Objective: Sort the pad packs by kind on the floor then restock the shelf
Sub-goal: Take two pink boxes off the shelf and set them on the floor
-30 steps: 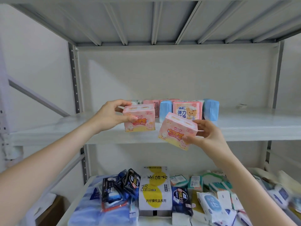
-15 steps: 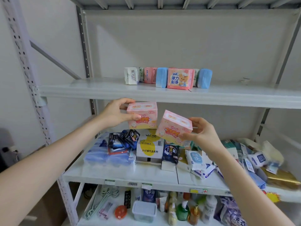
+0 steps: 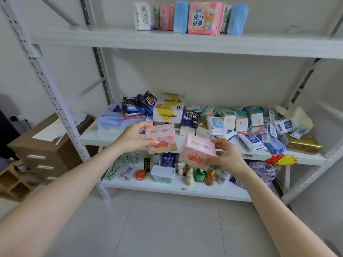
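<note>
My left hand [image 3: 132, 138] grips a pink pad pack [image 3: 161, 138] by its left side. A second, matching pink pad pack [image 3: 197, 152] is tilted in my right hand [image 3: 225, 154]. Both packs hang in the air in front of the middle shelf's edge, well above the grey tiled floor [image 3: 167, 227]. On the upper shelf [image 3: 111, 38] stands a row of packs: a white one [image 3: 143, 15], a pink one [image 3: 166, 16], a blue one [image 3: 181, 16], a pink pack with a bear picture [image 3: 204, 18] and another blue one [image 3: 237, 18].
The middle shelf [image 3: 92, 138] is crowded with a white-and-yellow box [image 3: 168, 110], dark packs [image 3: 138, 105] and wipes packs [image 3: 250, 140]. The bottom shelf [image 3: 167, 188] carries bottles [image 3: 199, 175] and a plastic tub [image 3: 163, 174]. A brown drawer unit [image 3: 44, 145] stands at the left.
My view has tilted down from the upper shelf to the lower shelves and floor. Both hands have come down from the upper shelf, each still holding its pink pack.
</note>
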